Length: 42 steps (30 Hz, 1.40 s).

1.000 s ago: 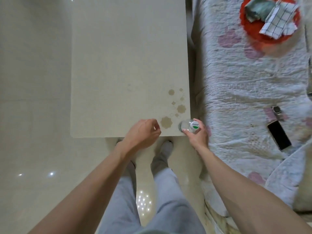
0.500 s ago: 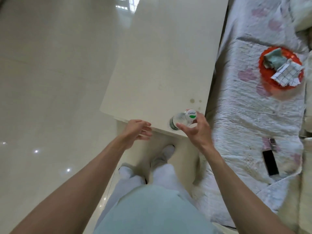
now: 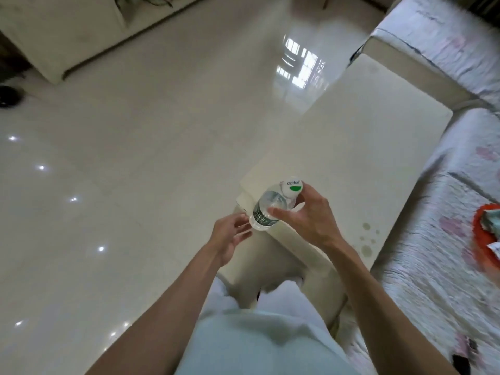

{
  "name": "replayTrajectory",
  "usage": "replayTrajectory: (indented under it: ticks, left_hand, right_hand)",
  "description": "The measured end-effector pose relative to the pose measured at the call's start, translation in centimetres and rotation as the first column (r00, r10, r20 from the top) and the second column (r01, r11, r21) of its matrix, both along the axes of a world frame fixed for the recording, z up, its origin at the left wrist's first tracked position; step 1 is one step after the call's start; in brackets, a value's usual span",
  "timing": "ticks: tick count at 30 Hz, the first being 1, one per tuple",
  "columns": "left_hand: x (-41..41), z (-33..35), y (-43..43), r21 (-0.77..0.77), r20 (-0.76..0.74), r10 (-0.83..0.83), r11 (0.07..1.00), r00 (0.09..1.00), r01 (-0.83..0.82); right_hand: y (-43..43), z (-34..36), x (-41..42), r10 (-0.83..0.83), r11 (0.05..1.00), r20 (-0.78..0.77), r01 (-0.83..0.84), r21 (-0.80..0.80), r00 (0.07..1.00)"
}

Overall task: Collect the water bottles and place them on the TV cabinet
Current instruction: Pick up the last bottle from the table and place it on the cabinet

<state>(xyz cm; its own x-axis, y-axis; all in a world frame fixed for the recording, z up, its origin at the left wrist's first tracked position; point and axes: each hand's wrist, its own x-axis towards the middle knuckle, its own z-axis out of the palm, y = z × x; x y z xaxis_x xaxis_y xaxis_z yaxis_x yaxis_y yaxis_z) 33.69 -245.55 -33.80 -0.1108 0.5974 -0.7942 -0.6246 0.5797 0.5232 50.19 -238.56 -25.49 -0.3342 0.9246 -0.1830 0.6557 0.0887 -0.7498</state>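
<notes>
Bottle [image 3: 267, 209] is up in our right hand [image 3: 311, 217], tilted, with the white cap [image 3: 293, 186] (green mark on it) pointing up and away from us. Our fingers [image 3: 281, 212] are curled round the clear upper part, thumb across the shoulder just above the dark label. It hangs over the near corner of the beige counter [image 3: 351, 147], not resting on it.

Our left hand [image 3: 230, 236] sits just beside the bottle's base, palm turned toward it, fingers loose and spread and gripping nothing. Can't really tell if the tips touch the plastic.

A few round stains [image 3: 366, 239] dot the counter's right edge. Glossy tile floor [image 3: 135, 158] off to the left, a quilted cover [image 3: 433, 266] with pink flowers to the right, and an orange tray [image 3: 480, 239] lying on it at the frame edge.
</notes>
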Motion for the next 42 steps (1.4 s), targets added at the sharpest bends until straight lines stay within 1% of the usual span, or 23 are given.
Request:
replayTrajectory:
  ticks: [4,7,12,15,18,21,28,31,35,42]
  left_hand:
    - [-5.1,0.5,-2.3,0.014,0.042,0.173,0.985,0.984,-0.174]
    - [-8.5,0.7,-3.2,0.015,0.066,0.301,0.953,0.951,-0.302]
    - [-13.2,1.3,-3.3,0.048,0.085,0.447,0.891,0.890,-0.452]
    - [-15.9,1.6,-2.6,0.078,0.084,0.507,0.855,0.858,-0.513]
    - [-18.5,2.2,-1.0,0.095,0.073,0.578,0.807,0.813,-0.582]
    - [-21.3,2.9,1.6,0.103,0.053,0.603,0.790,0.796,-0.605]
    - [-28.5,5.5,9.8,0.153,0.039,0.667,0.732,0.744,-0.664]
    - [-31.1,6.4,13.3,0.174,0.037,0.696,0.702,0.717,-0.691]
    - [-33.4,6.7,16.4,0.178,0.071,0.725,0.667,0.685,-0.724]
    - [-39.8,6.0,19.9,0.177,0.078,0.758,0.629,0.648,-0.757]
  right_hand:
    - [0.3,0.9,-6.4,0.132,0.991,0.005,-0.132,-0.019,0.991]
    - [1.1,1.4,-10.8,0.251,0.968,0.036,-0.251,-0.020,0.967]
    - [3.1,2.2,-17.1,0.429,0.902,0.098,-0.431,0.006,0.898]
    - [5.0,2.4,-20.6,0.506,0.861,0.089,-0.508,0.002,0.858]
    - [7.5,2.4,-23.9,0.550,0.833,0.062,-0.552,0.017,0.833]
    - [10.6,2.7,-27.5,0.566,0.823,0.019,-0.566,0.036,0.824]
    - [19.1,5.4,-36.5,0.629,0.775,-0.011,-0.627,0.077,0.777]
    - [22.7,6.7,-39.8,0.670,0.738,0.004,-0.667,0.105,0.742]
    - [26.3,7.7,-43.3,0.719,0.687,0.029,-0.715,0.129,0.695]
    - [29.9,7.4,-51.1,0.757,0.639,0.070,-0.758,0.135,0.650]
